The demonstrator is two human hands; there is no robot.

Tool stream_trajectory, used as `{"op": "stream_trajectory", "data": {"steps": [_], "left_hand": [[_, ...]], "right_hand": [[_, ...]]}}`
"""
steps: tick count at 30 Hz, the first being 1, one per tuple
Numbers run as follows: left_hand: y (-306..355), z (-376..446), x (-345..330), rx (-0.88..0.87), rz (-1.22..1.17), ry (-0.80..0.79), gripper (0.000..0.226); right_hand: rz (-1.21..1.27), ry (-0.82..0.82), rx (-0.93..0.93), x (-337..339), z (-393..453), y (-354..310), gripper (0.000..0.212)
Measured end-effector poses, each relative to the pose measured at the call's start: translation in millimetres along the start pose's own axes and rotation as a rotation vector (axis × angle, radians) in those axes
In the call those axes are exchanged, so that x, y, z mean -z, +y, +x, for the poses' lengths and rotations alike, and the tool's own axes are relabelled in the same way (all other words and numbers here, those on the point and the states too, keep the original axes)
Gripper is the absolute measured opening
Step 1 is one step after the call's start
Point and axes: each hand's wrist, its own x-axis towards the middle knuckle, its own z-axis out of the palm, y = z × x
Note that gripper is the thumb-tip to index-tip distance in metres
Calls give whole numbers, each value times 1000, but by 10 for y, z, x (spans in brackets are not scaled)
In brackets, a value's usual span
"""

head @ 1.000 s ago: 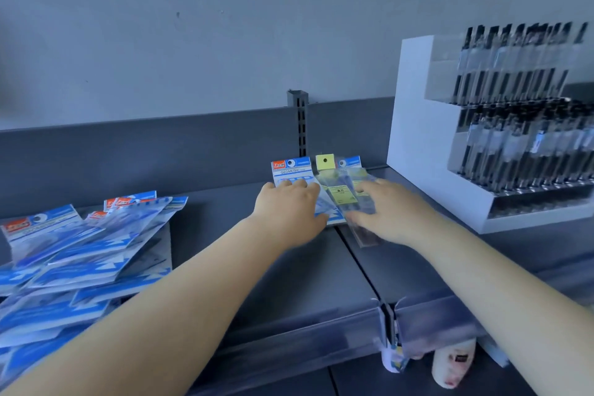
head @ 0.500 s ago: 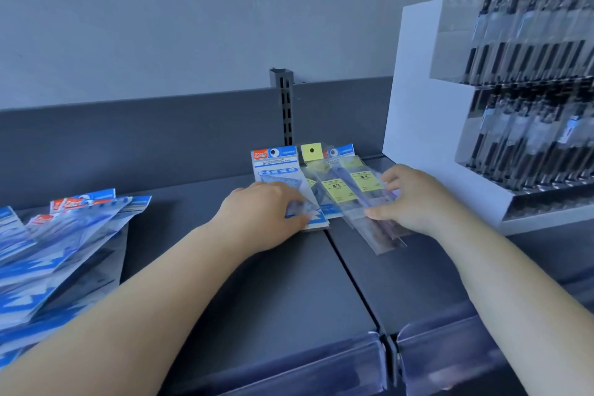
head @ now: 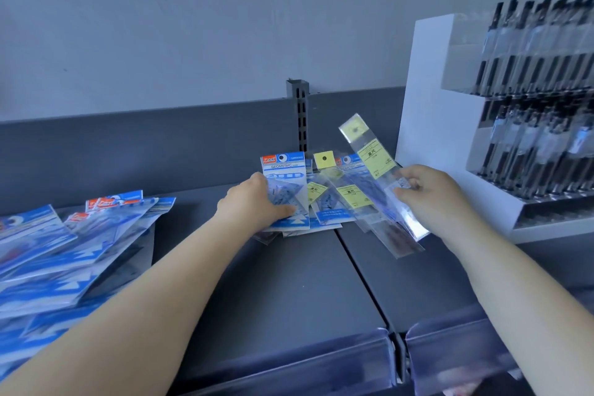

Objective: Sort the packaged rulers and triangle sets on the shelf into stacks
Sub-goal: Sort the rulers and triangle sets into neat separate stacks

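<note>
Clear-sleeved ruler pack [head: 379,170] is being pinched and lifted by the right hand [head: 430,199], while a triangle set [head: 284,193] is being gripped by the left hand [head: 257,206] in the mixed pile. Sorting's partway: loose blue heap [head: 74,247] at the shelf's [head: 289,283] left is waiting too.

Ruler packet [head: 376,167] newly lifted, tilted.
</note>
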Motion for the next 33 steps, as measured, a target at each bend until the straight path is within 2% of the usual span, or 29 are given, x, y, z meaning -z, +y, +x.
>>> {"op": "stream_trajectory", "data": {"steps": [3,7,10,13,17,27,31,33], "left_hand": [[12,-25,13,-38,-195,11,56],[11,-8,36,-83,-373,110,60],[21,-26,91,-133,-449,158,41],[69,-77,228,-95,-719,122,23],[40,-273,615,-120,-943,125,22],[-1041,-729,1384,-12,-1050,225,18],[-1524,-736,1519,21,-938,154,11],[-1773,-697,1541,33,-817,176,38]], "right_hand": [[68,-21,27,3,-29,-33,19],[184,-22,22,25,-75,-95,25],[306,1,-12,42,-141,-194,26],[430,16,-16,13,-220,-313,31],[545,-56,4,-160,-408,-604,31],[702,-175,65,-820,-812,-1477,31],[723,-220,101,-1099,-983,-1807,32],[725,-247,107,-1250,-1063,-1978,32]]}}
